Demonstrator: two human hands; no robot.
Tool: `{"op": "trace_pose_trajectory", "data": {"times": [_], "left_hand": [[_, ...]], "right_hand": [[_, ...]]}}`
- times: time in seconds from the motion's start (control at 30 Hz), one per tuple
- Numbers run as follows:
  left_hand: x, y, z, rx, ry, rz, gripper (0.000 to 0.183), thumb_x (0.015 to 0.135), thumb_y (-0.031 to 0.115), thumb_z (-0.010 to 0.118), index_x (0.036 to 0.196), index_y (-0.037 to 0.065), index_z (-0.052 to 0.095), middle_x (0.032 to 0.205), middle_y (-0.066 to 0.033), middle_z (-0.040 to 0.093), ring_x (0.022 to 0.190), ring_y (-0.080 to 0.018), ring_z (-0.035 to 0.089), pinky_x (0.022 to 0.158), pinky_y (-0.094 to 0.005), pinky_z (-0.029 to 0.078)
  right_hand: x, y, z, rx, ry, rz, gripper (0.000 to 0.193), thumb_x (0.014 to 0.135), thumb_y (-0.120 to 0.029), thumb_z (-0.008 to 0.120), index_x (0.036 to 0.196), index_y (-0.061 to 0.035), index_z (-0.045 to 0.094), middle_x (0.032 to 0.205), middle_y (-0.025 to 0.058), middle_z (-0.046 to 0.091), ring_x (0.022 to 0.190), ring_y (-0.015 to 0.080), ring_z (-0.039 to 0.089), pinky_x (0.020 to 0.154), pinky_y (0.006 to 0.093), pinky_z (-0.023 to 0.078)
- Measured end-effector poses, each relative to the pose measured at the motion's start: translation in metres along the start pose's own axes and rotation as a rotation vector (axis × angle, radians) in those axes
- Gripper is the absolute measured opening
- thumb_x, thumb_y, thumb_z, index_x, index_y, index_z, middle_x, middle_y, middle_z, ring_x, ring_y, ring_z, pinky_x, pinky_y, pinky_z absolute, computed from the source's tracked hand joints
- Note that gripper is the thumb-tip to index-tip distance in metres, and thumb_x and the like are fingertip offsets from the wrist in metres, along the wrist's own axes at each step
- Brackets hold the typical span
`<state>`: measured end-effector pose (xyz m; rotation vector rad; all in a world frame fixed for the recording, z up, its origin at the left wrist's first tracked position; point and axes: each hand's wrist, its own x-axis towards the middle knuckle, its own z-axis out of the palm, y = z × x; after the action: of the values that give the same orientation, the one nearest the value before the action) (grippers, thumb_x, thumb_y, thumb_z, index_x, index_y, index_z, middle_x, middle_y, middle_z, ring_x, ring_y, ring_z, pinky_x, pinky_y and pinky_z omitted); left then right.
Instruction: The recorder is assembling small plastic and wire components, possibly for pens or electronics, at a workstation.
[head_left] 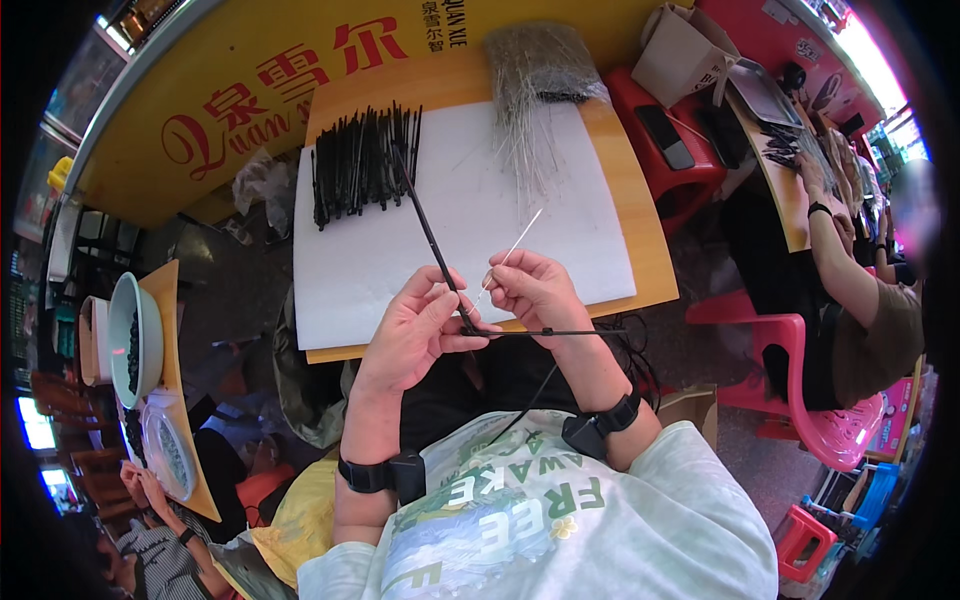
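Observation:
My left hand point(408, 338) is closed around the lower end of a long thin black stick point(424, 222), which slants up and away to the left. From the same fingers a second thin black length point(585, 332) runs right, crossing by my right wrist; whether the two are joined I cannot tell. My right hand point(535, 292) pinches a thin whitish strip point(525, 231) whose lower end reaches the black stick at my left fingertips. Beyond my hands, a row of similar black sticks point(362, 165) lies on a white sheet point(345, 270). Several loose pale strips point(525, 140) spread out to its right.
The sheet covers a wooden table point(640, 210), with a clear plastic bag point(550, 60) at its far edge. A red stool point(690, 175) holds a dark phone point(664, 135). Co-workers sit at tables on both sides, near a pale basin point(150, 330) and a pink chair point(795, 350).

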<state>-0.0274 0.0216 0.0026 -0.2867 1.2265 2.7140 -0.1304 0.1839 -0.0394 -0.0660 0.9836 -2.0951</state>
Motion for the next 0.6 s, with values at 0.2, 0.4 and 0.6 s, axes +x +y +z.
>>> {"op": "trace_pose_trajectory", "data": {"times": [0.2, 0.4, 0.6], "left_hand": [[0.006, -0.002, 0.002, 0.140, 0.133, -0.002, 0.012, 0.091, 0.002, 0.052, 0.103, 0.002, 0.051, 0.093, -0.0058, 0.058, 0.089, -0.0236, 0.067, 0.077, -0.0307, 0.058], [0.004, 0.002, -0.007, 0.136, 0.146, -0.047, 0.008, 0.089, 0.002, 0.053, 0.098, 0.002, 0.055, 0.090, -0.0063, 0.059, 0.089, -0.0240, 0.066, 0.077, -0.0317, 0.059], [0.003, 0.007, -0.025, 0.051, 0.267, 0.128, 0.010, 0.089, 0.002, 0.052, 0.098, 0.003, 0.055, 0.089, -0.0071, 0.060, 0.087, -0.0250, 0.067, 0.075, -0.0315, 0.059]], "right_hand": [[-0.002, -0.005, 0.016, -0.415, 0.048, -0.489, 0.011, 0.088, -0.002, 0.058, 0.097, 0.0029, 0.061, 0.084, 0.0105, 0.066, 0.075, 0.0118, 0.062, 0.067, 0.0232, 0.051], [0.001, -0.012, 0.013, -0.453, 0.049, -0.347, 0.022, 0.089, -0.001, 0.057, 0.110, 0.0047, 0.059, 0.086, 0.0091, 0.066, 0.078, 0.0108, 0.061, 0.072, 0.0230, 0.050], [-0.018, -0.010, 0.005, -0.583, -0.208, -0.171, 0.039, 0.087, -0.001, 0.057, 0.125, 0.0045, 0.050, 0.109, 0.0123, 0.060, 0.086, 0.0143, 0.062, 0.080, 0.0273, 0.050]]}}
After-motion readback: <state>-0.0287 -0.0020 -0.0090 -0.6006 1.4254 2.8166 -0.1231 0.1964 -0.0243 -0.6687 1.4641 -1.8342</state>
